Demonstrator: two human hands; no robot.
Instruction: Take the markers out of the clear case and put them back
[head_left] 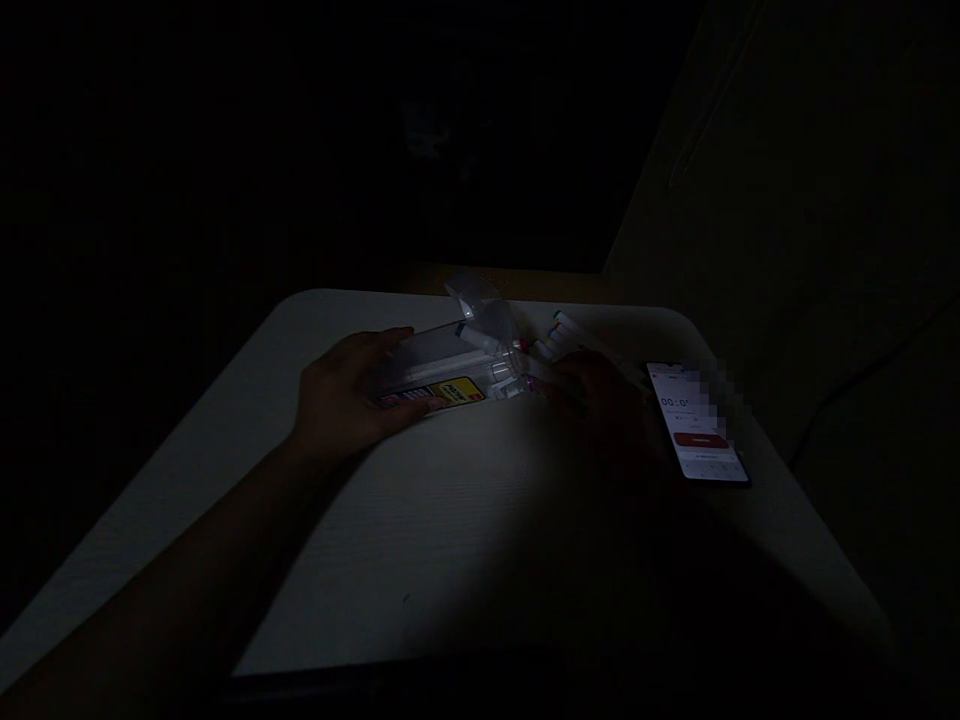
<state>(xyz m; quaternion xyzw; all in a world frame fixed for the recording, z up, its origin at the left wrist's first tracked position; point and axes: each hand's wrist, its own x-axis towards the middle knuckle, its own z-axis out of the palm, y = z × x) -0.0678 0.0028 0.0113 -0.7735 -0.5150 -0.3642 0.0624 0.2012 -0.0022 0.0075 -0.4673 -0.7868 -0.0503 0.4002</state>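
Note:
The scene is very dark. My left hand [341, 395] grips a clear plastic marker case [450, 365] with a yellow label, lying on the white table [420, 540]; its lid flap stands open at the right end. My right hand [600, 395] is in deep shadow just right of the case's open end, its fingers curled near several white markers [570, 335] lying loose on the table. Whether it holds one is hidden by the dark.
A phone [697, 420] with a lit screen showing a timer and a red button lies at the table's right side. The table's rounded far corners and near edge are faintly visible; everything around it is black.

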